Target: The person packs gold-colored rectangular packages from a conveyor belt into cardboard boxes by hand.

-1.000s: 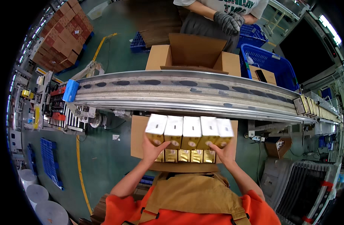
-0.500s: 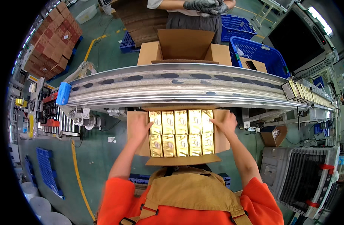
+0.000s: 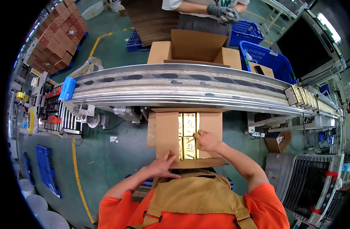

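Observation:
In front of me sits an open cardboard carton with gold foil-like packs inside, in two rows. Its left and right side flaps lie folded inward, leaving a strip of packs showing between them. The near flap sticks out toward me. My left hand, fingers spread, rests at the near left corner and touches the left side flap. My right hand lies on the right side flap, its curled fingers at that flap's inner edge; the fingertips are partly hidden.
A conveyor crosses just beyond the carton, with a row of packs at its right. Behind it stand another open carton, blue baskets and a person with grey gloves. Blue pallets lie on the left floor.
Both side flaps have swung inward over the packs. My left hand has moved to the near left corner; my right hand has moved inward onto the right flap. The view has shifted slightly.

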A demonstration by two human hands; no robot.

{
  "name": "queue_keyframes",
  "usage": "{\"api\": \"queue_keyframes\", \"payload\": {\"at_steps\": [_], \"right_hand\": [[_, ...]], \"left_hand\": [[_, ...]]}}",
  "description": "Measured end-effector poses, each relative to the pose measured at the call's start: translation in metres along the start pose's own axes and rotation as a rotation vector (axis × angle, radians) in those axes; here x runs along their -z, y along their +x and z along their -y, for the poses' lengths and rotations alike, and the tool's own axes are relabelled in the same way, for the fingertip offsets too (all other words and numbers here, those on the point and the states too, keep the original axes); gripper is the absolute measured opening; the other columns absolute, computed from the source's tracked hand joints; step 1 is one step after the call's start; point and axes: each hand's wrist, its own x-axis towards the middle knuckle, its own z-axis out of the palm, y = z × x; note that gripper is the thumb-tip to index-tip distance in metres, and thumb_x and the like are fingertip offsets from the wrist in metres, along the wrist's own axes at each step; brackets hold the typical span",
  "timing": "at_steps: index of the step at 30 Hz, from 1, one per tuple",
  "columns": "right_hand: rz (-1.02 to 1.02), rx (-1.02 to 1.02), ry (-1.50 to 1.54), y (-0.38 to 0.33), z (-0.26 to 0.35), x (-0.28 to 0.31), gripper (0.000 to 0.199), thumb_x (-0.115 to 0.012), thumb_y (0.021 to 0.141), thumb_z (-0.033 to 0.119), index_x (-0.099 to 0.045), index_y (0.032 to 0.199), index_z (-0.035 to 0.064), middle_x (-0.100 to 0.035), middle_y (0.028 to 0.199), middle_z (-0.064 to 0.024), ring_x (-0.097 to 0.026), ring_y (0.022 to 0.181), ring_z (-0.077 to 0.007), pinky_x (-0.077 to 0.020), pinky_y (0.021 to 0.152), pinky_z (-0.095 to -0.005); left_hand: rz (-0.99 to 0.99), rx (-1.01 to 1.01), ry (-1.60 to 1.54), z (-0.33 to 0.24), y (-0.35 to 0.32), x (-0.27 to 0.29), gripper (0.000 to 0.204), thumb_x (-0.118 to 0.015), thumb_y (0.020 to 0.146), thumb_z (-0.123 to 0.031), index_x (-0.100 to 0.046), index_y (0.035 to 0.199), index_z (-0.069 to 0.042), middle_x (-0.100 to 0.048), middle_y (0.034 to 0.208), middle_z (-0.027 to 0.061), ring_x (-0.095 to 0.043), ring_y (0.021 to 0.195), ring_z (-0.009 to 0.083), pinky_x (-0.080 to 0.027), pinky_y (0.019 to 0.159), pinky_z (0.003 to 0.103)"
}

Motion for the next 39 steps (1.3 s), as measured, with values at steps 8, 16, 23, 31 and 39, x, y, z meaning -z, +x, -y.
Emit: {"api": "queue_keyframes", "payload": {"at_steps": [8,16,23,31,39], "right_hand": [[-0.650,0.081,0.071,0.037,0.009,0.121,0.025,-0.068,0.078,0.022,-0.063,0.094,0.0036,-0.061,0.086,-0.0130,-0.057,0.081,-0.0318,-0.0453,0.071,-0.0424],[-0.534,-0.292,-0.103,-0.073,-0.030,0.044,0.055,-0.067,0.080,0.024,-0.045,0.126,0.0025,-0.049,0.126,-0.0151,-0.035,0.127,-0.0374,-0.0275,0.104,-0.0499],[-0.884,-0.466,0.641,-0.096,-0.176,-0.036,0.049,-0.043,0.098,0.027,-0.034,0.138,-0.0003,-0.043,0.138,-0.0175,-0.047,0.120,-0.0292,-0.0368,0.102,-0.0349],[-0.785,-0.961,0.928,-0.090,-0.100,0.052,0.054,-0.052,0.093,0.043,-0.053,0.122,-0.0023,-0.057,0.117,-0.0202,-0.058,0.101,-0.0296,-0.0482,0.085,-0.0401],[-0.294,-0.870,0.797,0.026,0.052,0.000,0.067,-0.045,0.092,0.053,-0.046,0.133,-0.0001,-0.053,0.128,-0.0158,-0.051,0.114,-0.0279,-0.0412,0.098,-0.0384]], "left_hand": [[-0.776,0.276,0.251,0.043,0.081,0.003,0.108,-0.067,0.064,-0.070,-0.034,0.135,0.006,-0.046,0.132,0.0218,-0.040,0.126,0.0395,-0.036,0.102,0.046],[-0.789,0.478,-1.214,0.005,0.078,-0.029,0.086,-0.074,0.071,-0.049,-0.042,0.131,0.005,-0.063,0.108,0.0212,-0.066,0.084,0.0368,-0.055,0.072,0.039],[-0.804,0.260,-0.536,-0.062,0.089,-0.011,0.053,-0.056,0.087,-0.049,-0.057,0.122,-0.009,-0.058,0.123,0.0149,-0.056,0.113,0.0299,-0.042,0.096,0.036],[-0.607,0.892,-1.162,0.043,0.180,-0.078,0.082,-0.019,0.085,-0.073,-0.049,0.134,-0.015,-0.050,0.135,0.0122,-0.046,0.125,0.0313,-0.035,0.102,0.039],[-0.761,1.169,-1.453,0.139,-0.027,-0.153,0.076,-0.016,0.089,-0.066,-0.050,0.132,-0.013,-0.051,0.133,0.0137,-0.045,0.125,0.0335,-0.032,0.104,0.043]]}}
